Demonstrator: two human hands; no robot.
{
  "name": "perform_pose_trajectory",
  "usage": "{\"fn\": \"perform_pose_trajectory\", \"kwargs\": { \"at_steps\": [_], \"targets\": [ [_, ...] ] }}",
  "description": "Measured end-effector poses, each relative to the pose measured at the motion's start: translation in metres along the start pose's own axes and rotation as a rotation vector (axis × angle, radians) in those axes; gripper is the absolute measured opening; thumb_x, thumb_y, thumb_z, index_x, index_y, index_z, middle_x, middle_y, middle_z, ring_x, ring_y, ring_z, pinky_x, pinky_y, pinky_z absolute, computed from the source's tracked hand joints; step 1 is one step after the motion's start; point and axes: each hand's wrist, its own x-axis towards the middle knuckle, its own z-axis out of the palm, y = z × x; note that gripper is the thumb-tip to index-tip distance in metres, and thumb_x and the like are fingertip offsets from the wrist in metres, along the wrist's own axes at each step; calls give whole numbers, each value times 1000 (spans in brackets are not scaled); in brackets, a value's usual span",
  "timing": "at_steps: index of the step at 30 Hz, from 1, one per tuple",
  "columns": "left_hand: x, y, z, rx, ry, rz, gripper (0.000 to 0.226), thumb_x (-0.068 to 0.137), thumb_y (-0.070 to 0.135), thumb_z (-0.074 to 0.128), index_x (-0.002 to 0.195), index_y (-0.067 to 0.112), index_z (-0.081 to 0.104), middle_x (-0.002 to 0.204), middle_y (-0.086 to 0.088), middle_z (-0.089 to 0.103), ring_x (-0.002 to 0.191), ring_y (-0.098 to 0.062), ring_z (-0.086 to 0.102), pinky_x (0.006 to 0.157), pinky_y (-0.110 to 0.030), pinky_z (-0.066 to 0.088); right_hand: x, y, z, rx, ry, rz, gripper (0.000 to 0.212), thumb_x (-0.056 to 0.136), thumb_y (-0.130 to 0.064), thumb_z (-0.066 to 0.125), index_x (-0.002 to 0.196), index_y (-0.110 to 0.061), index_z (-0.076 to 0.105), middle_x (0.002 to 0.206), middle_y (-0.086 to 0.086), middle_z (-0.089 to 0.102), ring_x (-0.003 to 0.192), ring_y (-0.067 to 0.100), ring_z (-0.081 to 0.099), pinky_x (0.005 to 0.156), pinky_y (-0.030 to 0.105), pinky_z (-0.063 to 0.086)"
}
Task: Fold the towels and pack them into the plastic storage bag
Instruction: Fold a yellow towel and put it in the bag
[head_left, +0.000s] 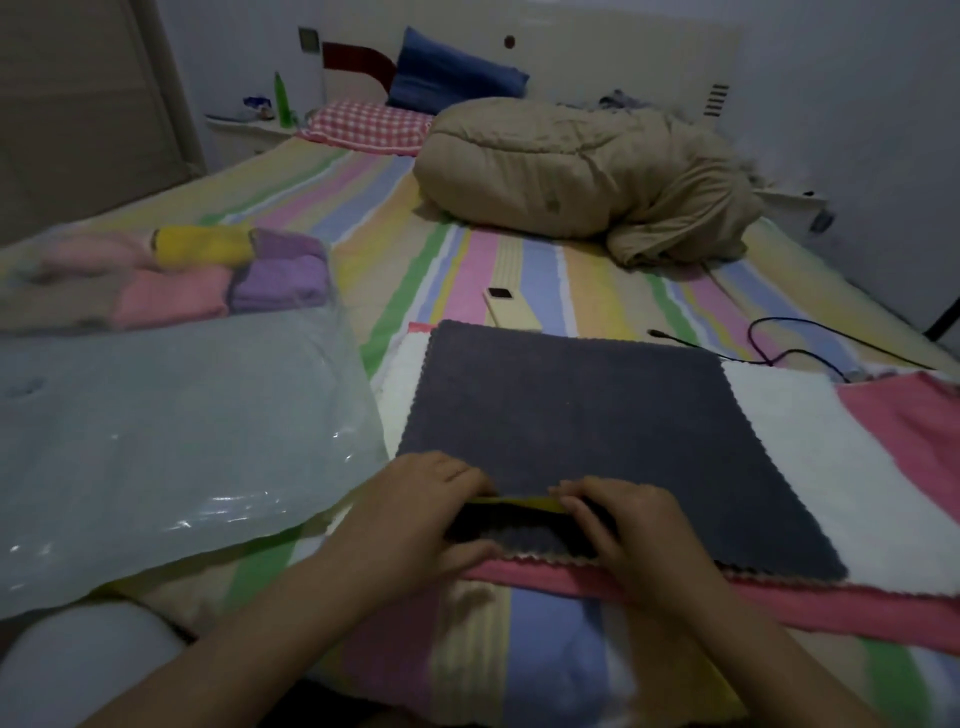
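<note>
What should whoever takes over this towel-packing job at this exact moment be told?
Hands: left grip and right grip both pinch the near edge of the grey towel, close together; a yellow strip shows between them.
Things: the grey towel lies flat on a white towel and a pink towel on the bed. The plastic storage bag lies to the left, with folded towels seemingly inside its far end.
Done: several towels folded and apparently bagged.
Left: fold the grey towel, then the white and pink ones, and pack all three.
</note>
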Motion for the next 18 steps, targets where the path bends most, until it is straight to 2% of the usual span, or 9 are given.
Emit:
{"fn": "perform_pose_trajectory", "kwargs": {
  "at_steps": [2,4,6,8,10,12,15,18],
  "targets": [
    [4,-2,6,15,13,-49,35,76,58,48,93,30,60,86,13,62,81,-11,61,62,-28,48,0,1,4,2,39,29,30,94,-41,40,89,-25,65,77,-8,69,65,12,64,54,30,50],
    [7,-10,8,18,73,-107,26,78,48,43,87,30,59,81,12,64,77,-13,63,56,-30,48,-1,0,7,-29,59,31,28,93,-42,40,88,-25,63,75,-7,67,64,15,64,52,32,50],
    [11,-18,7,79,106,-121,21,76,37,42,83,28,60,77,10,66,72,-18,65,52,-31,47,-6,1,8,-61,53,29,27,89,-46,48,93,-26,66,85,-8,71,74,14,67,58,32,54],
    [12,-26,-1,117,130,-146,14,73,30,53,82,29,64,76,9,69,69,-21,67,51,-28,47,-15,7,2,-83,38,37,27,82,-45,60,100,-26,69,95,-9,72,84,12,68,65,27,56],
    [13,-31,-7,105,117,-190,12,74,25,65,85,30,67,80,8,72,74,-23,68,56,-29,48,-26,22,-10,-82,37,62,28,79,-36,64,104,-25,69,101,-9,71,89,12,68,71,25,56],
    [14,-35,-9,35,96,-249,12,77,27,68,87,31,68,84,7,73,80,-22,68,63,-32,50,-38,42,-26,-101,55,108,25,80,-26,66,105,-25,70,104,-8,71,91,13,68,75,25,54],
    [15,-43,-9,-125,104,-347,2,78,33,66,78,34,67,78,13,70,76,-14,66,66,-31,48,-58,74,-53,-124,79,238,30,78,-9,76,103,-25,72,103,-7,72,91,16,68,78,24,51],
    [16,-49,-11,-208,63,-368,25,77,24,77,67,41,61,70,26,65,72,1,61,67,-27,46,-74,100,-78,-117,68,345,30,78,-9,76,103,-25,72,103,-6,71,91,18,67,75,30,52]
  ]
}}
